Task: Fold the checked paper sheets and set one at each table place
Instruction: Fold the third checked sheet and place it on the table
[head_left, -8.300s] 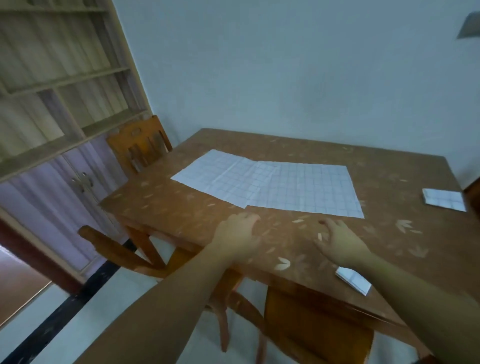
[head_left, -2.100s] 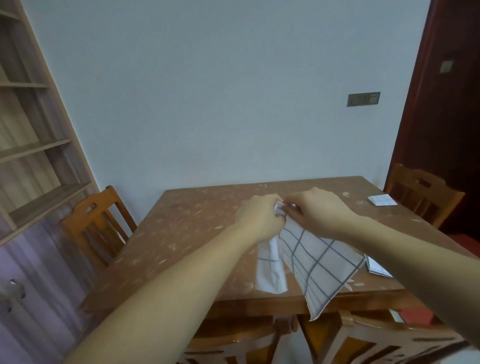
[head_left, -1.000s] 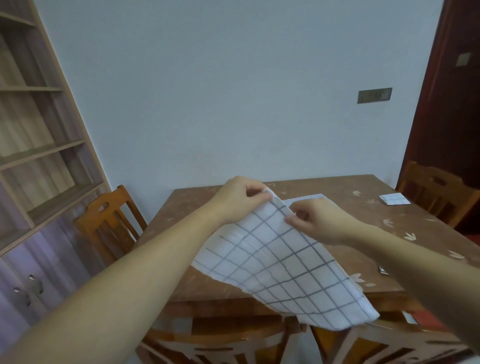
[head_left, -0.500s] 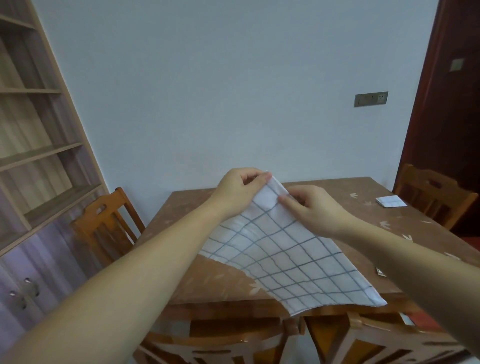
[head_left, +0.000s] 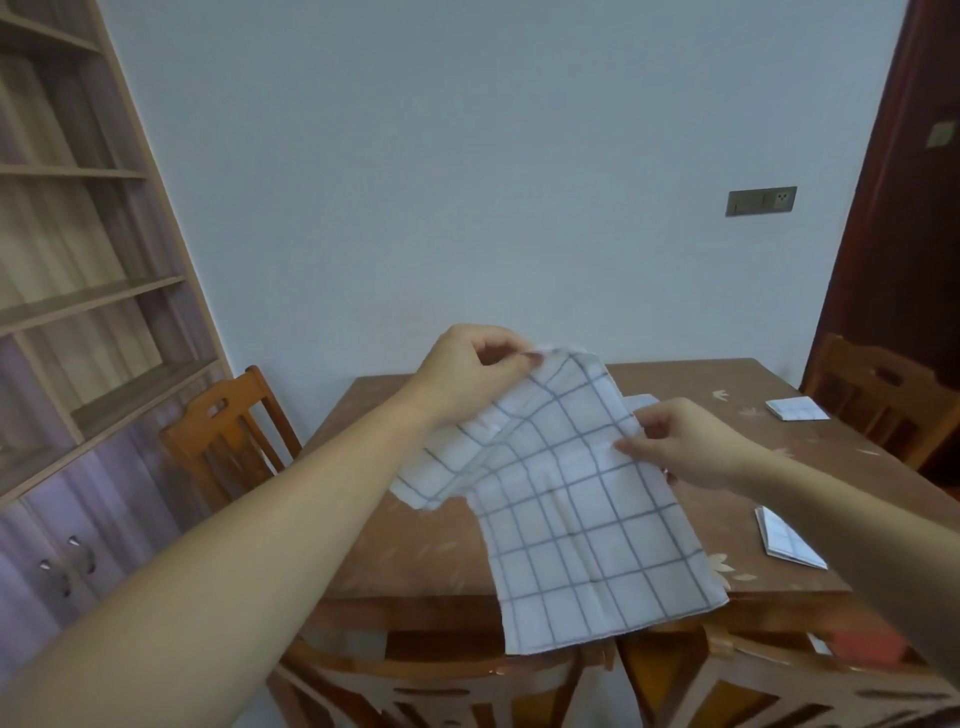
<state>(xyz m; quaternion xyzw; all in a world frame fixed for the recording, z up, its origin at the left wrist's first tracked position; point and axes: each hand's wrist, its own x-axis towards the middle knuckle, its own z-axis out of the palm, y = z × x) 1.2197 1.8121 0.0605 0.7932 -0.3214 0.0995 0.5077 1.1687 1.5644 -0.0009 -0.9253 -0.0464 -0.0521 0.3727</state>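
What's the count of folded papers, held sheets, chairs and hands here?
Folded papers: 2
Held sheet: 1
Chairs: 4
Hands, left hand and right hand: 2
Total: 9

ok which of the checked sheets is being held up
The big sheet, pinched by the left hand and right hand; the far folded sheet and near folded sheet lie flat on the table.

One checked sheet aloft, seemingly half-folded; two folded sheets on table
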